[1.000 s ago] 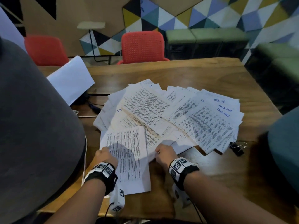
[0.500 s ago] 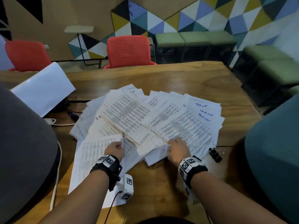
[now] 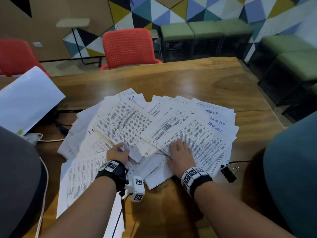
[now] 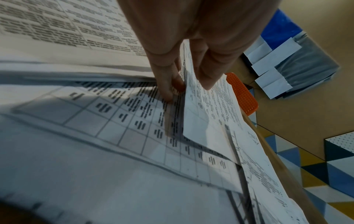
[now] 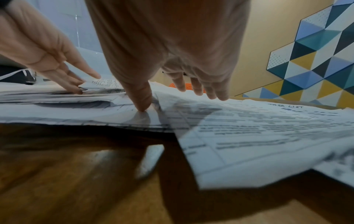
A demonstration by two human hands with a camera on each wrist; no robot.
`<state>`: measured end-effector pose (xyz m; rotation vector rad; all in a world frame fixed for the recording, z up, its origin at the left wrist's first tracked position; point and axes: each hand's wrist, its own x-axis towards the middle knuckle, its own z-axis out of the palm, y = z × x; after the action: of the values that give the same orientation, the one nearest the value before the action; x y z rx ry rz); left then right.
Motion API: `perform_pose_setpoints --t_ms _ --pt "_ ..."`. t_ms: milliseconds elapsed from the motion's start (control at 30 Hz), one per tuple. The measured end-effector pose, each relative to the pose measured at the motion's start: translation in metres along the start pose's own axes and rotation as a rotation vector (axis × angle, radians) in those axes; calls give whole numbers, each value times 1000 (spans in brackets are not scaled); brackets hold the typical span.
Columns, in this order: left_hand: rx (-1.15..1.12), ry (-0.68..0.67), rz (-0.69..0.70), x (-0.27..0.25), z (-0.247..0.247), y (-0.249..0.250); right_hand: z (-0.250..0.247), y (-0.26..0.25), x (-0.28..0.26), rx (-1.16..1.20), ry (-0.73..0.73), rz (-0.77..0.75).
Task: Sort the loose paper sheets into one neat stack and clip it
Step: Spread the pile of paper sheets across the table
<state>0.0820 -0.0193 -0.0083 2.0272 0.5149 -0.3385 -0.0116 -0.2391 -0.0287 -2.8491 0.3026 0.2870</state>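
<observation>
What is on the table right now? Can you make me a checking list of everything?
Surface: wooden table, papers across its middle.
Job's things: printed sheets fanned out loose, not stacked; black binder clip on the table at their right edge, unused.
Clutter: blank white sheet at far left.
Hands: left hand pinches a sheet's edge; right hand rests flat on the sheets.
Cables: white cable at left.
Surroundings: red chair, green stools.

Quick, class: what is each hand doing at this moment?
Left hand: pinching the edge of a printed white paper sheet, thumb over it and fingers beneath.
Right hand: open, flat on the fanned printed sheets.
</observation>
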Motion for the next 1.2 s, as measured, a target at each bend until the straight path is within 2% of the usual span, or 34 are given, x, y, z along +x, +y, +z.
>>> perform_pose_setpoints --t_ms 267,433,567,633,733,833,900,967,1033,1133,1200 --pt "13 116 81 16 -13 8 -4 -4 13 73 -26 104" --pt "-6 -31 49 20 -35 0 -30 -8 5 202 44 109" --pt "-23 -163 38 11 -54 -6 -24 -18 -5 232 180 -61" --pt "5 -186 69 8 -60 -11 -22 -20 -11 257 268 -120" --pt "45 -124 75 6 -69 -15 -31 -21 -18 281 294 -37" --pt "99 6 107 5 -78 -20 -42 -19 -20 355 424 -23" --pt "112 24 117 3 -80 -24 -54 -21 -22 436 412 -1" --pt "80 -21 140 -3 -79 -24 -62 -27 -25 449 408 -60" --pt "6 -114 132 -9 -74 -25 -60 -38 -28 409 393 -182" --pt "-141 -237 -22 -16 -63 -28 -38 -50 -36 348 284 -370" --pt "-188 -267 -116 -17 -54 -29 -18 -49 -42 240 271 -478"
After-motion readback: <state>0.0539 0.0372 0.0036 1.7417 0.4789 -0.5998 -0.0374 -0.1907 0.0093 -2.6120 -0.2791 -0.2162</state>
